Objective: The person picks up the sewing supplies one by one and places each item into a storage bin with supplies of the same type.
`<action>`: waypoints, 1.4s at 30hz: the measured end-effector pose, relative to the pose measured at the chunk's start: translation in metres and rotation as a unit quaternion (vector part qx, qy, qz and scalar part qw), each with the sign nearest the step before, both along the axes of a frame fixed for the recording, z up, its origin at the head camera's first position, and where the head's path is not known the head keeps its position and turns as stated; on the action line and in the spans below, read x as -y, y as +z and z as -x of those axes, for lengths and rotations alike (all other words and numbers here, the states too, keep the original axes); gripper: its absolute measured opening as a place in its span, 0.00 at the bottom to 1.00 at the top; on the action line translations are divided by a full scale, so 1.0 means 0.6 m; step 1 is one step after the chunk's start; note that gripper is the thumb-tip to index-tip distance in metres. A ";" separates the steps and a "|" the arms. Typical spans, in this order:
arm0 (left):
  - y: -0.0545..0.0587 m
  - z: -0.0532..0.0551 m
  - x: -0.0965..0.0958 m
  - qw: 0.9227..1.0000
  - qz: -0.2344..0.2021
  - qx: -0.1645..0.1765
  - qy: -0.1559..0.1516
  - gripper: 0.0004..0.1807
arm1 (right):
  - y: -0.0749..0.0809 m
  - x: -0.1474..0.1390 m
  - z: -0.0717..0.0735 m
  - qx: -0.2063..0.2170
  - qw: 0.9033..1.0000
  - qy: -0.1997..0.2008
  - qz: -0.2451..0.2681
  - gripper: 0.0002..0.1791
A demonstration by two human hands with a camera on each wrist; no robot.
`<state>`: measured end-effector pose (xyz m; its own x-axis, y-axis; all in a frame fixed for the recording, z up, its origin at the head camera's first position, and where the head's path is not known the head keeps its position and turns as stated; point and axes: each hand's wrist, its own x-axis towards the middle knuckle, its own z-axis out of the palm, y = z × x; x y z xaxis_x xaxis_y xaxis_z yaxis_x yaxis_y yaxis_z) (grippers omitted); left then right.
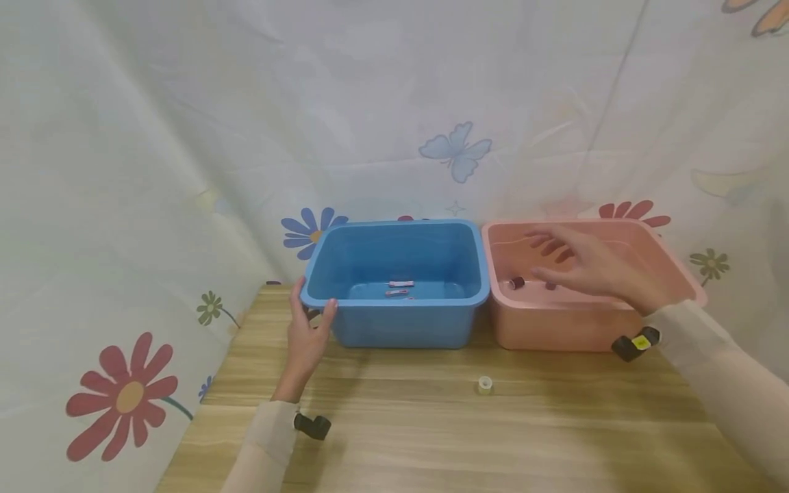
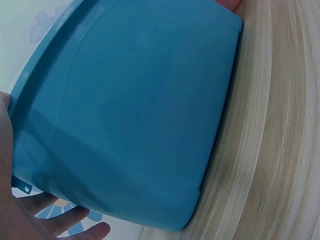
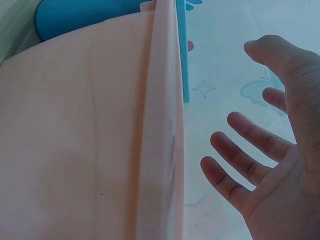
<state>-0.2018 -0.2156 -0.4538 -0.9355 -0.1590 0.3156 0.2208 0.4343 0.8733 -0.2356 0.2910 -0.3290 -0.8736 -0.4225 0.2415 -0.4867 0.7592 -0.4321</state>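
Note:
My left hand [image 1: 308, 342] holds the front left corner of a blue plastic bin [image 1: 403, 325]. Its thumb lies at the front rim, while the other fingers [image 2: 70, 220] reach round the side in the left wrist view. Several small pink-and-white clip-like pieces [image 1: 401, 283] lie on the bin's floor. Over the pink bin [image 1: 555, 329] hovers my right hand [image 1: 588, 263], fingers spread and loosely bent, with nothing in it. Beneath it, small dark reddish-brown cylinders [image 1: 516, 283] lie inside, one partly hidden. In the right wrist view the palm shows bare beside the pink rim [image 3: 160, 125].
A small off-white ring-shaped piece [image 1: 485, 385] sits on the wood-grain table [image 1: 394, 431] in front of the bins. The two bins stand side by side against a pale curtain [image 1: 370, 103] printed with flowers and butterflies.

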 end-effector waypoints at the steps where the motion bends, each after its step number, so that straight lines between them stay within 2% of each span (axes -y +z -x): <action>1: 0.000 0.000 0.000 1.000 -0.001 0.000 0.000 0.45 | -0.001 0.001 -0.001 0.001 1.000 0.000 0.008 0.37; 5: 0.000 0.000 0.002 1.000 0.000 0.001 0.004 0.44 | -0.005 0.002 -0.007 0.013 0.999 0.003 0.035 0.39; 13: 0.000 -0.001 0.004 1.000 0.001 0.006 0.006 0.44 | -0.008 0.002 -0.016 -0.033 0.999 0.011 0.021 0.41; 19: 0.002 0.000 0.005 1.000 -0.001 0.006 0.006 0.44 | -0.009 0.005 -0.023 -0.029 0.999 0.021 0.035 0.38; 26: 0.004 -0.001 0.003 1.000 -0.001 0.009 0.011 0.44 | -0.013 0.010 -0.039 -0.028 0.999 0.002 0.045 0.38; 29: 0.004 -0.001 0.002 1.000 -0.004 0.007 0.007 0.44 | -0.016 0.014 -0.045 -0.025 0.998 0.007 0.056 0.37; 35: 0.004 0.000 0.001 1.000 -0.007 -0.003 0.001 0.44 | -0.024 0.019 -0.053 -0.070 0.994 0.036 0.077 0.35; 42: -0.001 0.002 0.000 1.000 -0.001 -0.001 0.000 0.44 | -0.033 0.020 -0.067 -0.065 0.992 0.051 0.094 0.37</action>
